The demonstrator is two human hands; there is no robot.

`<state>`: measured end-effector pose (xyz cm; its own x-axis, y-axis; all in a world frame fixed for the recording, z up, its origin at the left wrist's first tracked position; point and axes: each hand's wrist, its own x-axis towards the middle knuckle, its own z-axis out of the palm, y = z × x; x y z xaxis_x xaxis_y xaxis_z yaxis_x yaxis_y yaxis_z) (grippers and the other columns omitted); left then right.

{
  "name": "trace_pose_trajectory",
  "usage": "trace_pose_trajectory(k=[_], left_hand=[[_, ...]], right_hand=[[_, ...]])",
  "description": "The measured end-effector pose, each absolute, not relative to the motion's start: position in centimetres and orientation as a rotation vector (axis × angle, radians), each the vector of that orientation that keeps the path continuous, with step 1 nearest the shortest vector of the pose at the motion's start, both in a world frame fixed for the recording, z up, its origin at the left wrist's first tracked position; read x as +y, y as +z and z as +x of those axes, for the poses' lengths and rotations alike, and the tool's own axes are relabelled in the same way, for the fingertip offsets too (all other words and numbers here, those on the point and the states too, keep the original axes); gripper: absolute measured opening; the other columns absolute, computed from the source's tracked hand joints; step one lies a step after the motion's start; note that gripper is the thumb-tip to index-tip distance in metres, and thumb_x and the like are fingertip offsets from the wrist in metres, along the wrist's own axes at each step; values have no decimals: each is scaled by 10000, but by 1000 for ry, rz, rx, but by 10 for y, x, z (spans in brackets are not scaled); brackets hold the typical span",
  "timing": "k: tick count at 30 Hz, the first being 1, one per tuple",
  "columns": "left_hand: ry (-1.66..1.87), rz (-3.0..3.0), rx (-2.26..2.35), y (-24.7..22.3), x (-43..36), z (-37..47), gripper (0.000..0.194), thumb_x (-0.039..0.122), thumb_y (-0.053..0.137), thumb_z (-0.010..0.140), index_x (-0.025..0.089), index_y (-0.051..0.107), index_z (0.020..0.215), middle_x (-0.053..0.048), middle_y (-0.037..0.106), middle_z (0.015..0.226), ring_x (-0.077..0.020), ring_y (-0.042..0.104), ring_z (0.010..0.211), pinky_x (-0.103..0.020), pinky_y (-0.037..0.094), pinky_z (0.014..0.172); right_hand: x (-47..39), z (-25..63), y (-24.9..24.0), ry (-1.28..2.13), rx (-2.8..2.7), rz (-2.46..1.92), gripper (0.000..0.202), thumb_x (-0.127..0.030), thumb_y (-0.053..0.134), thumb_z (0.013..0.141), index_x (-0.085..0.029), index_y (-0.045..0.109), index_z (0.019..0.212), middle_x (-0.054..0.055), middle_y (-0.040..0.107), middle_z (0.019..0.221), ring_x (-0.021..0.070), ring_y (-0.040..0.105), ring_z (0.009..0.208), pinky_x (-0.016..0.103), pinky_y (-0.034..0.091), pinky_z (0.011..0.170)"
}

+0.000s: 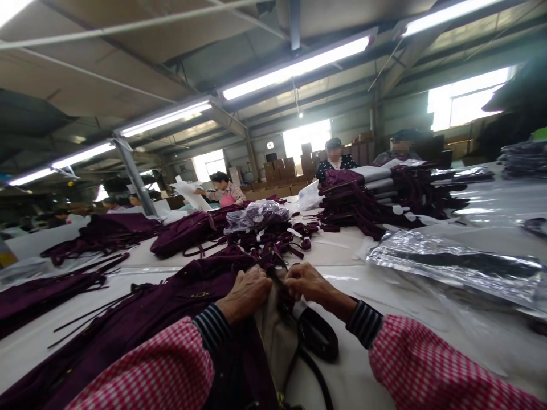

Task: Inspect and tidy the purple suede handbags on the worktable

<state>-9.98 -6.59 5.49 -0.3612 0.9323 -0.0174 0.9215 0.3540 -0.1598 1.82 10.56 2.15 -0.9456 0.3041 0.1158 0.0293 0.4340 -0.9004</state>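
A dark purple fabric bag [171, 307] with brass-coloured fittings lies in front of me, its beige lining [273, 330] showing on the right side. My left hand [248, 293] is closed on the bag's upper edge, with the fingertips partly hidden. Close beside it, my right hand [310, 283] pinches a dark strap piece at the same edge; the exact part is blurred. Below my right hand hangs a coiled dark strap [320, 336] with a white wrap around it.
Loose purple straps [273, 239] and crumpled clear plastic [256, 215] lie ahead. A pile of purple bags [367, 193] stands at the back right, near shiny plastic bags [453, 265]. More purple bags [51, 290] lie left. Co-workers [335, 156] are across the table.
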Motion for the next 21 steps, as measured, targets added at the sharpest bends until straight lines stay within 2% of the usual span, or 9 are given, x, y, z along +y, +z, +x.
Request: trace_pose_trajectory(k=[5, 10, 15, 19, 21], left_hand=[[212, -1783, -2454, 52, -68, -101, 135, 227, 464, 971, 203, 595, 951, -81, 624, 1069, -274, 513, 1062, -432, 399, 859], [108, -1785, -2445, 52, -70, -100, 117, 231, 460, 974, 198, 562, 927, -70, 623, 1025, -247, 534, 1023, -394, 382, 840], [-1, -1738, -2454, 49, -71, -96, 78, 193, 476, 927, 196, 537, 877, -65, 626, 987, -243, 549, 991, -380, 359, 810], [-166, -1683, -2468, 44, -73, -98, 37, 181, 504, 877, 200, 529, 859, -34, 616, 952, -218, 561, 925, -361, 325, 779], [-276, -1651, -2482, 40, -73, -100, 21, 181, 529, 858, 202, 532, 862, -16, 611, 929, -200, 560, 883, -351, 311, 778]], right_hand=[[127, 67, 30, 1506, -2454, -218, 119, -230, 598, 773, -136, 661, 738, 0, 625, 636, 113, 567, 554, 199, 420, 511], [118, 114, 27, 1184, -2708, -158, 129, -254, 648, 809, -169, 693, 723, -2, 626, 683, 131, 538, 635, 229, 374, 572], [101, 116, 14, 911, -2826, -231, 133, -156, 634, 777, -173, 609, 648, 9, 638, 773, 148, 555, 730, 255, 355, 665], [101, 109, 7, 930, -2804, -207, 116, -130, 616, 743, -178, 548, 663, 7, 614, 783, 147, 537, 724, 260, 343, 657], [101, 107, 11, 962, -2762, -182, 107, -138, 587, 768, -185, 536, 686, 4, 598, 775, 147, 527, 711, 263, 342, 651]])
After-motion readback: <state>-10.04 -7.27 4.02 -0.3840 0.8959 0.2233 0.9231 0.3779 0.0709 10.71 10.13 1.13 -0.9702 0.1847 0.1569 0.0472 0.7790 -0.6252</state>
